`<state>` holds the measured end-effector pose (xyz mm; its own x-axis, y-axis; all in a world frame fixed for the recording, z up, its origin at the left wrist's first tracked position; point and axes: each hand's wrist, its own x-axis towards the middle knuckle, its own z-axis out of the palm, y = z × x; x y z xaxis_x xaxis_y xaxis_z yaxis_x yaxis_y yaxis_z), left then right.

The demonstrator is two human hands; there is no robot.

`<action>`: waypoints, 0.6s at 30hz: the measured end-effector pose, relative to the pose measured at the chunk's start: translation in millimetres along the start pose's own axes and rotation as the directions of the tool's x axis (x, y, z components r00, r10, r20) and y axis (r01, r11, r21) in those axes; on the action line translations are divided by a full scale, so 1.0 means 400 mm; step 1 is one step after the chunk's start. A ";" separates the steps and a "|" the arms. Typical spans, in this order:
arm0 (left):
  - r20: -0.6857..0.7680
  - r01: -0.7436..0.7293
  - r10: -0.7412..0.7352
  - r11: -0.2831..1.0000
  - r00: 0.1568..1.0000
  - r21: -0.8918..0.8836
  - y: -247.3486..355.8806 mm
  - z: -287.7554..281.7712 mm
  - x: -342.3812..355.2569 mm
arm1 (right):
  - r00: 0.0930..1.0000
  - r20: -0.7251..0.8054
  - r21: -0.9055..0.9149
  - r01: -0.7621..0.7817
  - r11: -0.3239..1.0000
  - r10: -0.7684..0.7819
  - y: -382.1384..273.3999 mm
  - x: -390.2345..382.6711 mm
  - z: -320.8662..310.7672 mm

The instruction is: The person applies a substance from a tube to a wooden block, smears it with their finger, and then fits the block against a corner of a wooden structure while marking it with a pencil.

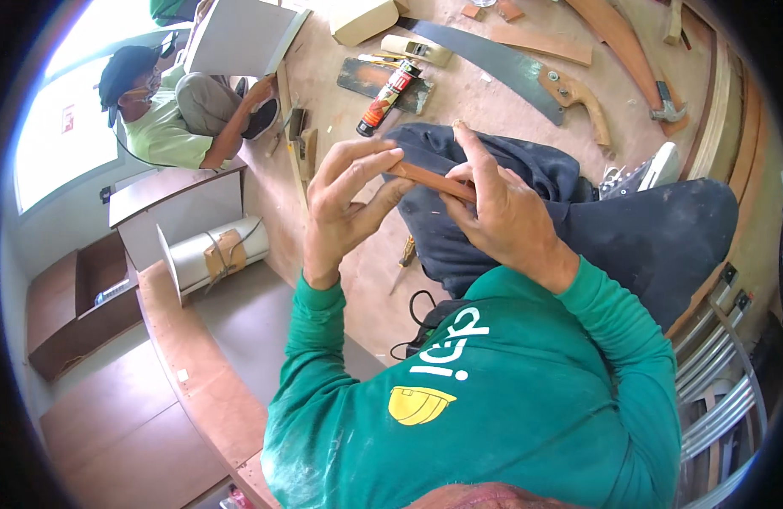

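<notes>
A dusty plywood floor (340,85) spreads beyond the 2 hands. Up past the strip lies a curved grey handsaw (501,64) with a wooden grip, then a black-and-red sealant tube (390,97). The left hand (345,208) and right hand (501,212) each pinch one end of a thin, smooth brown wooden strip (429,180), its right end hidden behind fingers, over dark trousers.

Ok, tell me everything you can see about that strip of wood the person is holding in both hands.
The strip of wood is thin, narrow and reddish-brown, seemingly flat. It is held in the air above the person's lap, slanting down toward the right. The left hand pinches its upper left end; the right hand covers the other end, hiding its full length.
</notes>
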<state>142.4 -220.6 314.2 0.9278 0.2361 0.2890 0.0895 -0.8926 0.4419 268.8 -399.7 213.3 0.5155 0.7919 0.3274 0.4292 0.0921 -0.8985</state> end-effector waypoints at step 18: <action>-0.401 0.227 -0.218 0.974 0.890 -0.026 -0.041 0.094 -0.270 | 0.971 0.202 -0.091 0.151 0.984 -0.130 0.003 0.007 0.075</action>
<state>54.4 -245.9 244.0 0.6609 0.5588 0.5009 0.2880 -0.8052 0.5183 248.6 -379.2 204.1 0.2948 0.8785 0.3760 0.5677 0.1555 -0.8084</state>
